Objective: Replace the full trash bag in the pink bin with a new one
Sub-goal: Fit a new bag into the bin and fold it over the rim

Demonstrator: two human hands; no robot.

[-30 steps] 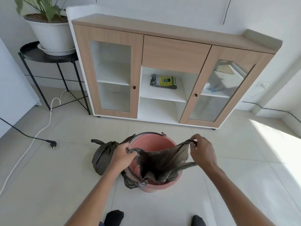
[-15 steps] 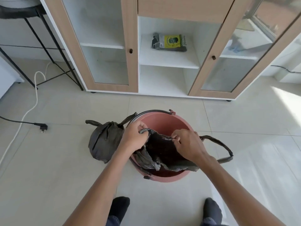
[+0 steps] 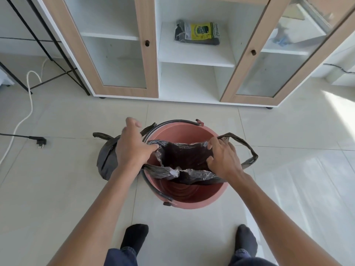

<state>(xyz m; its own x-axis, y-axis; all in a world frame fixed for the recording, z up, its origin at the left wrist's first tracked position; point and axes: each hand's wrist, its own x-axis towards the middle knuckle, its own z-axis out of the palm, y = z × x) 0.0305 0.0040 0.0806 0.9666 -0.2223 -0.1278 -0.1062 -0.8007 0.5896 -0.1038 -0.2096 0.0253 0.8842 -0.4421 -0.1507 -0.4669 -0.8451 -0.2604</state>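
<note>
The pink bin (image 3: 194,200) stands on the tiled floor in front of me, its black handle lying along the rim. A new black trash bag (image 3: 184,160) hangs open inside its mouth. My left hand (image 3: 132,148) holds the bag's left edge with the thumb inside it, at the bin's left rim. My right hand (image 3: 222,158) pinches the bag's right edge, and one bag handle loops out over the right rim. The full, tied black bag (image 3: 106,160) sits on the floor just left of the bin, partly behind my left hand.
A wooden cabinet (image 3: 148,54) with glass doors stands close behind the bin; a pack of trash bags (image 3: 197,32) lies on its open middle shelf. A black plug (image 3: 39,141) and a white cable (image 3: 28,104) lie on the floor at left. My socked feet are below.
The camera has leaned closer over the bin. My hands have moved apart, spreading the new bag's mouth wider across the bin's opening.
</note>
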